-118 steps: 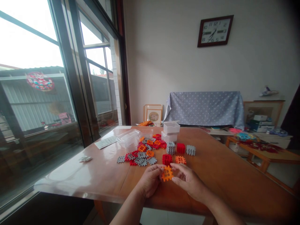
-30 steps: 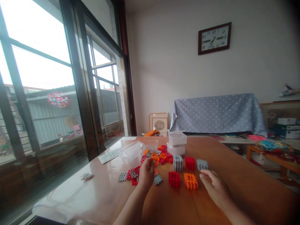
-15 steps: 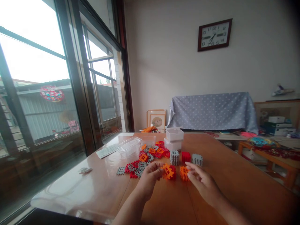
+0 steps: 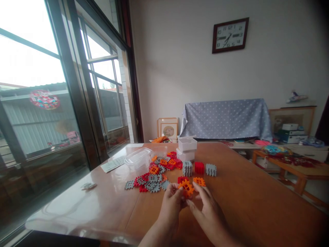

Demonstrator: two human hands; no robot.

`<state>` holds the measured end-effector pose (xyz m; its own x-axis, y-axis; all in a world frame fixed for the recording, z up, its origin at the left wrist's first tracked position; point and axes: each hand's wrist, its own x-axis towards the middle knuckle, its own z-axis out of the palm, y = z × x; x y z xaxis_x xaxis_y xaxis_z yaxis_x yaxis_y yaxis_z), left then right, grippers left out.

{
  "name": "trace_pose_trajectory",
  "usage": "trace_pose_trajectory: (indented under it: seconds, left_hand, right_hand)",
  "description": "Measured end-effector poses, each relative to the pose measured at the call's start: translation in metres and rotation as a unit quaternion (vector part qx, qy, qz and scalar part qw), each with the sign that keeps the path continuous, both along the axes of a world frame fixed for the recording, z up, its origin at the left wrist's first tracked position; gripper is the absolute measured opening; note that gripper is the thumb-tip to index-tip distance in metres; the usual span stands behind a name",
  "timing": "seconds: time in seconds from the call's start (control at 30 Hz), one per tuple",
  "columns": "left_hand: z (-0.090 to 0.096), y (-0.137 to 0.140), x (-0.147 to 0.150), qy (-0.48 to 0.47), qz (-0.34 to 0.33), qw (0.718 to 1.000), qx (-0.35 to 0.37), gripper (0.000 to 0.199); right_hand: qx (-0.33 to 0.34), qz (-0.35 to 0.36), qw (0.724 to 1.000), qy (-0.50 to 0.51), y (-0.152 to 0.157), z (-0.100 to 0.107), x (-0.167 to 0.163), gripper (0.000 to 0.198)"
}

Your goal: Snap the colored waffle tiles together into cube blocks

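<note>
An orange interlocking plastic tile [image 4: 186, 188], square with notched edges and a lattice middle, is pinched in my left hand [image 4: 172, 203] above the near part of the table. My right hand [image 4: 205, 206] meets the same tile from the right, index finger at its corner and thumb below it. Just behind it are some red tiles [image 4: 183, 179], partly hidden, and a stack of orange tiles [image 4: 199, 181]. Farther back stand two grey stacks, a left one [image 4: 187, 168] and a right one [image 4: 211, 170], with a red stack [image 4: 199, 168] between them.
A loose heap of grey, red and orange tiles [image 4: 153, 178] spreads left of my hands. Behind it sit a clear plastic box [image 4: 138, 159], a printed sheet [image 4: 112, 165] and stacked white containers [image 4: 187, 145]. A small grey item [image 4: 88, 186] lies at the table's left.
My right hand has left the orange stack and come left to the orange tile. My left hand has moved slightly right and nearer with that tile. The view has turned a little right.
</note>
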<state>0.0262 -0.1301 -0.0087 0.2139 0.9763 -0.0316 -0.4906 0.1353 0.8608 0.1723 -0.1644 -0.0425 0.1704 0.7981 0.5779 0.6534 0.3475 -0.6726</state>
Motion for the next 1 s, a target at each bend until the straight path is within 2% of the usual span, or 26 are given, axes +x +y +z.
trace_pose_trajectory:
  seconds: [0.2, 0.33, 0.47, 0.53, 0.6, 0.67, 0.73, 0.83, 1.0]
  left_hand:
    - [-0.008, -0.005, 0.007, -0.049, 0.001, 0.999, -0.023, 0.038]
    - [-0.011, -0.009, 0.011, -0.065, 0.009, 0.997, -0.029, 0.036]
    - [-0.008, -0.013, 0.012, -0.055, -0.02, 0.998, -0.021, 0.036]
    - [-0.007, -0.013, 0.01, -0.026, -0.021, 0.999, 0.006, 0.035]
    - [-0.008, -0.01, 0.006, 0.034, 0.005, 0.997, 0.073, 0.033]
    - [-0.012, -0.007, -0.001, 0.131, 0.05, 0.976, 0.165, 0.028]
    - [-0.018, -0.003, -0.009, 0.234, 0.081, 0.941, 0.229, 0.024]
    - [-0.027, -0.001, -0.015, 0.32, 0.08, 0.909, 0.256, 0.025]
    - [-0.032, -0.001, -0.014, 0.339, 0.05, 0.905, 0.253, 0.023]
  right_hand:
    - [0.016, -0.065, 0.995, -0.077, 0.002, -0.001, 0.001, 0.056]
    - [0.016, -0.069, 0.993, -0.09, 0.003, -0.003, 0.003, 0.046]
    - [0.021, -0.059, 0.993, -0.099, 0.002, 0.004, 0.01, 0.047]
    - [0.02, -0.049, 0.993, -0.103, 0.005, 0.008, 0.018, 0.047]
    - [0.012, -0.038, 0.994, -0.098, 0.013, 0.012, 0.033, 0.047]
    - [-0.005, -0.026, 0.997, -0.072, 0.025, 0.014, 0.054, 0.048]
    - [-0.032, -0.011, 0.999, -0.038, 0.041, 0.014, 0.077, 0.048]
    - [-0.066, 0.019, 0.998, 0.015, 0.063, 0.011, 0.104, 0.049]
    - [-0.083, 0.051, 0.995, 0.026, 0.082, 0.005, 0.118, 0.05]
